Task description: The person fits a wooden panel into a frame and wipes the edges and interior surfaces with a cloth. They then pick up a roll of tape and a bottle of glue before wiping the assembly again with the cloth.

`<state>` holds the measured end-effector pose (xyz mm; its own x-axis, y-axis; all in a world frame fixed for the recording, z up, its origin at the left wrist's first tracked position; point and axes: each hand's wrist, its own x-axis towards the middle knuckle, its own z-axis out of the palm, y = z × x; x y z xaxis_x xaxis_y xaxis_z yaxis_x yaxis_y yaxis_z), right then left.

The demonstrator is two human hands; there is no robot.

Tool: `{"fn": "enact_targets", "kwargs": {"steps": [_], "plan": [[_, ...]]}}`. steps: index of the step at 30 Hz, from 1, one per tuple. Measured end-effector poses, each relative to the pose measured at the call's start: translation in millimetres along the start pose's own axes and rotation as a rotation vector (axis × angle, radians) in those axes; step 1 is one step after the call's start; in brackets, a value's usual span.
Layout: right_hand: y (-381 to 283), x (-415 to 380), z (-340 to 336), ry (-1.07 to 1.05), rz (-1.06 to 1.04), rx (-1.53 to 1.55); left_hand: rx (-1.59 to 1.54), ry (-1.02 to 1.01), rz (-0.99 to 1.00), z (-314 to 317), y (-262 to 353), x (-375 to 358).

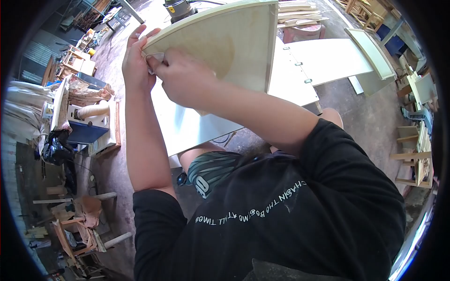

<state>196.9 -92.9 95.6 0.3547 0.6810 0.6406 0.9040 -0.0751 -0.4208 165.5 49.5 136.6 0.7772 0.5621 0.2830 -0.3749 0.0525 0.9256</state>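
A pale wooden panel with a raised edge strip [234, 35] stands tilted in front of me. My left hand [137, 58] is wrapped around its left corner, fingers behind the edge and thumb toward the front. My right hand [190, 79] reaches across to that same corner, its fingers pinched on a small white piece [157, 56] that looks like a folded sheet or cloth, pressed at the inner side of the rim. Under the panel lies a white board [187, 129], close over my legs.
Metal hinges [300, 63] sit on the white boards to the right. A framed panel [370, 54] lies beyond them. Wood strips [297, 14] are stacked on a red stool [304, 33]. A vacuum-like canister [179, 10] stands behind the panel; a machine with a hose [93, 111] is at left.
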Motion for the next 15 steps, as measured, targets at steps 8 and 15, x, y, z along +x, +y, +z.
{"fn": "enact_targets", "kwargs": {"steps": [8, 15], "plan": [[25, -55, 48, -0.153, 0.060, -0.079, -0.016, -0.005, 0.004, -6, -7, 10], [37, -74, 49, -0.434, 0.270, 0.047, -0.014, -0.001, 0.004, -6, -9, 11]]}}
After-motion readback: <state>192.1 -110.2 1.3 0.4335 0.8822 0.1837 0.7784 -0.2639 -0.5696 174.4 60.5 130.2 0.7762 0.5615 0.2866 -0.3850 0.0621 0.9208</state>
